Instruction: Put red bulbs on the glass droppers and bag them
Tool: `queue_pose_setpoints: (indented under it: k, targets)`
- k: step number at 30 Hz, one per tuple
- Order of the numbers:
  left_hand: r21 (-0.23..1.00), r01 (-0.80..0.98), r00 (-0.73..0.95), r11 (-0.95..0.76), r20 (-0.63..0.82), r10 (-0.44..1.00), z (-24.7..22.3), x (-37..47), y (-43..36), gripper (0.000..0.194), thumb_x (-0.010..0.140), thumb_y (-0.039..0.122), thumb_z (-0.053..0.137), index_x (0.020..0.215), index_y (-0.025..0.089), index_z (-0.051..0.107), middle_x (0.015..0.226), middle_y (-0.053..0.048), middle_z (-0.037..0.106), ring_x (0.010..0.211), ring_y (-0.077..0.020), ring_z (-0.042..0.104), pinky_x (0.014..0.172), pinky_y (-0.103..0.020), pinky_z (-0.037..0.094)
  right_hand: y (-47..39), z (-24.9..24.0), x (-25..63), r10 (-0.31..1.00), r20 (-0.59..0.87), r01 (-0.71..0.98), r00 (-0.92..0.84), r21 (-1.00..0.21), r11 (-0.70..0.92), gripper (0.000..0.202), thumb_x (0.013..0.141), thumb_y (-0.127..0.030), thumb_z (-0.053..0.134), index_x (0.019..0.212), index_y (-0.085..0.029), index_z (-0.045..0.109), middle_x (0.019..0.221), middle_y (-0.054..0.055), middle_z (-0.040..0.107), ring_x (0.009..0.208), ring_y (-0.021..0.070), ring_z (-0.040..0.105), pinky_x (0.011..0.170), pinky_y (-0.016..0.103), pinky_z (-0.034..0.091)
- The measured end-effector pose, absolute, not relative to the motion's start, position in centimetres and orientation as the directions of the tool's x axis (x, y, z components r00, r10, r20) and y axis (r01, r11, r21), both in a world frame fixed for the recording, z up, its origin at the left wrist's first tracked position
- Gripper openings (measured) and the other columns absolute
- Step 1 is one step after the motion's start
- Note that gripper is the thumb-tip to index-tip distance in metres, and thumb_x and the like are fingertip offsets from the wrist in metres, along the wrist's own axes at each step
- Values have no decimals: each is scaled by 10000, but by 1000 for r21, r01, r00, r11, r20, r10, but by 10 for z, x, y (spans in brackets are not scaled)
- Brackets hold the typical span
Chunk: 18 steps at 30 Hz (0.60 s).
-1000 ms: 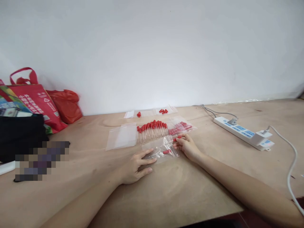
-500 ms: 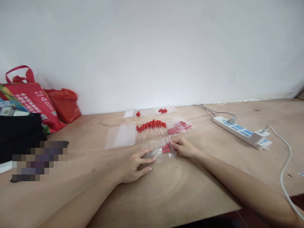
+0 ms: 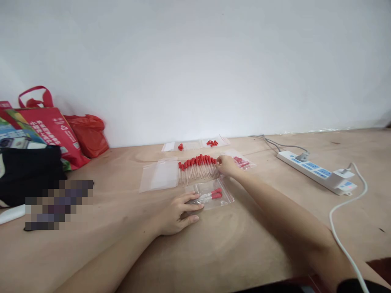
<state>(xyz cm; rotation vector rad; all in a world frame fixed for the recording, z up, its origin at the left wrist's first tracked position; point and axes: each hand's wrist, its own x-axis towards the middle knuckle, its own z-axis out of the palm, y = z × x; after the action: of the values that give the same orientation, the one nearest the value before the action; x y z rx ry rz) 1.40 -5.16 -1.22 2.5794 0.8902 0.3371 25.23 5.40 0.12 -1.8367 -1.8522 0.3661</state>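
My left hand [image 3: 181, 213] lies with fingers spread, pressing the left part of a clear zip bag [image 3: 226, 198] against the table. Inside that bag are droppers with red rubber bulbs [image 3: 216, 193]. Just beyond it, a row of droppers [image 3: 197, 167] with red bulbs and thin pale tubes lies side by side, bulbs toward the wall. My right hand [image 3: 226, 166] is at the row's right end, thumb and fingertips closed on the red bulb of a dropper there. Behind that hand, another clear bag [image 3: 242, 160] with red-bulbed droppers is partly hidden.
Flat clear bags [image 3: 159, 175] lie left of the row. Near the wall are loose red bulbs [image 3: 212, 143] on clear bags. A white power strip [image 3: 314, 171] with cables stands at right. At left are a red shopping bag [image 3: 58, 130], a red plastic bag [image 3: 90, 136] and black cloth [image 3: 30, 175].
My right hand has let go of the zip bag's right edge and moved away from me to the right end of the dropper row. My left hand stays on the bag.
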Motion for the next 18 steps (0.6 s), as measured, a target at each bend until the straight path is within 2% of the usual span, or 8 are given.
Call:
queue_pose_setpoints:
  k: [7, 14, 18]
  targets:
    - [440, 524, 783, -729, 88, 616, -12, 11, -52, 344, 830, 356, 473, 1167, 303, 514, 1331, -25, 395, 1238, -231, 321, 998, -419, 297, 97, -4, 240, 987, 35, 853, 154, -510, -115, 146, 553, -96, 631, 696, -123, 639, 736, 143, 657, 769, 236, 608, 596, 243, 426]
    - [399, 540, 789, -741, 67, 611, -10, 13, -53, 354, 835, 356, 458, 1179, 290, 506, 1335, -50, 388, 1238, -239, 320, 989, -427, 303, 103, -12, 243, 980, 46, 794, 192, -594, -128, 107, 576, -92, 596, 677, -116, 621, 694, 134, 641, 686, 229, 609, 583, 266, 428]
    - [400, 549, 785, -734, 56, 617, -9, 13, -52, 356, 833, 348, 461, 1182, 293, 502, 1341, -51, 378, 1242, -240, 315, 994, -429, 296, 95, -4, 253, 960, 136, 727, 244, -681, -88, 208, 666, -157, 543, 864, -107, 582, 777, 113, 630, 683, 197, 597, 576, 255, 433]
